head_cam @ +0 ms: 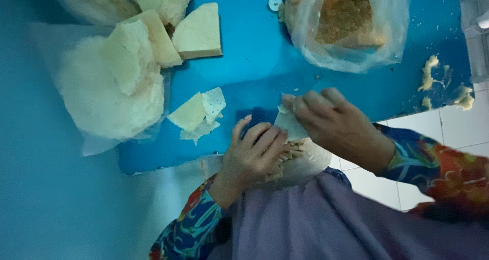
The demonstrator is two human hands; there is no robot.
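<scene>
1. Hands meet at the lower middle of my view: my left hand (252,155) curls its fingers around a clump of shredded pale filling (285,155), and my right hand (333,122) pinches a thin white wrapper sheet (289,125) between thumb and fingertips.
2. Wrapper and filling sit touching each other, just above my purple lap cloth (326,219) and at the near edge of the blue work surface (254,51).
3. One clear plastic bag (351,25) of brown crumbs lies beyond my right hand, well apart from it.
4. Two wedge-shaped pale slabs (198,33) rest at the upper left, touching one another, against a large white heap (109,84) in thin plastic.
5. Between that heap and my left hand I count one small stack of cut wrapper pieces (198,112), a few sheets overlapping; I cannot tell exactly how many.
6. Scattered dough scraps (448,84), about four lumps, lie at the far right by the white floor tiles (453,130).
7. Nothing lies between my hands and the stack.
</scene>
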